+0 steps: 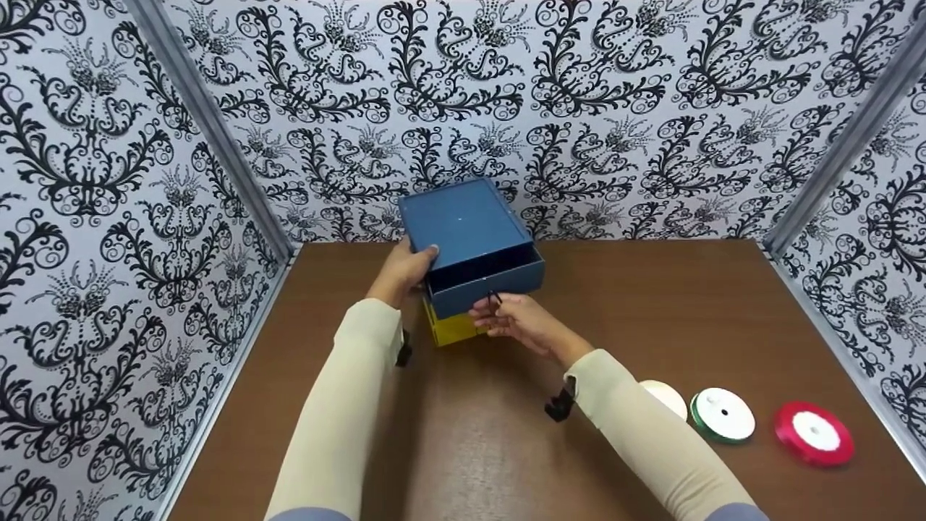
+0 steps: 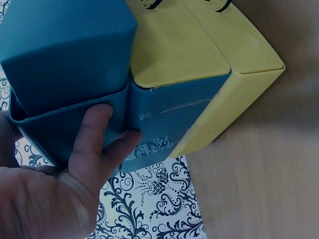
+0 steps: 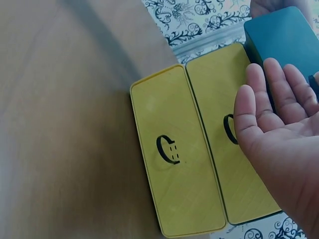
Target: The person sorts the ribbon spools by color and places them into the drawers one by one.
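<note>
A stack of drawers stands near the back of the table, with a blue top drawer (image 1: 486, 286) pulled partway out of its blue casing (image 1: 463, 221). My left hand (image 1: 406, 269) steadies the casing from the left, thumb on its top edge. In the left wrist view, the left hand's straight fingers (image 2: 92, 134) press against the blue side wall. At the drawer front, my right hand (image 1: 524, 318) pinches the black loop handle (image 1: 494, 297) by thumb and forefinger; its other fingers stretch out loosely. Below are yellow drawer fronts (image 3: 174, 149), closed, each with a black loop handle.
On the table's right side lie a red ribbon spool (image 1: 815, 434), a green ribbon spool (image 1: 723, 414) and a cream spool (image 1: 664, 398) partly behind the right sleeve. Patterned walls (image 1: 463, 108) rise behind the brown table (image 1: 651, 304) and at both sides.
</note>
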`<act>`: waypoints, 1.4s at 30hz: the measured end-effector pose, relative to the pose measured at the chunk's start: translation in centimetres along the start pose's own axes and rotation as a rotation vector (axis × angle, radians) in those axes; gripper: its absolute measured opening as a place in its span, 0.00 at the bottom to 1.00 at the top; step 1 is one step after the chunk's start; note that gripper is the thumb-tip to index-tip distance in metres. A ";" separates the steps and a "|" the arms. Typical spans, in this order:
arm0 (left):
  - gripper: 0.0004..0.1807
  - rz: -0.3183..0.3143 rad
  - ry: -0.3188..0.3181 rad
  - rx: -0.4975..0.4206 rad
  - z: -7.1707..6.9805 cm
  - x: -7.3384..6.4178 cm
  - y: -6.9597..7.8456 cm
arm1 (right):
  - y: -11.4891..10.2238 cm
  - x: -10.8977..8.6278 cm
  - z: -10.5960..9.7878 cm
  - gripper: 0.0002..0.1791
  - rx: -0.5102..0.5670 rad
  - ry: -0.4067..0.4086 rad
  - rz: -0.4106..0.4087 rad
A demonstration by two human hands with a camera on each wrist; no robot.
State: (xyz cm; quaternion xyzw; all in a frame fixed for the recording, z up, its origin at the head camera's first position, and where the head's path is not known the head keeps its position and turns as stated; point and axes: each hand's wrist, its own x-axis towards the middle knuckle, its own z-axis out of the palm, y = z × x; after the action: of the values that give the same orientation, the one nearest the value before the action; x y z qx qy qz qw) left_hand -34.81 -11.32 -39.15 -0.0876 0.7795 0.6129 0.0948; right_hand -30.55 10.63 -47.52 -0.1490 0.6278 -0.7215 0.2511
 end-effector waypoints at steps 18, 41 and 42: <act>0.28 -0.010 -0.014 0.009 0.0 -0.2 0.3 | 1.0 -2.5 1.1 0.20 0.011 0.026 -0.053; 0.32 0.006 0.014 0.044 0.2 0.1 -0.1 | 2.1 -6.9 1.7 0.20 -0.032 -0.006 -0.093; 0.32 0.007 0.015 0.041 0.2 0.1 -0.1 | 2.2 -7.0 1.6 0.20 -0.034 -0.005 -0.094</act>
State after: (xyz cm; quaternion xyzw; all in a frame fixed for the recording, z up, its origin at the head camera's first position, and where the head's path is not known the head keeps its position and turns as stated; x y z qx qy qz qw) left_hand -34.90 -11.15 -39.36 -0.0876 0.7929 0.5965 0.0889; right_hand -23.45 12.95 -48.66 -0.1843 0.6315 -0.7214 0.2163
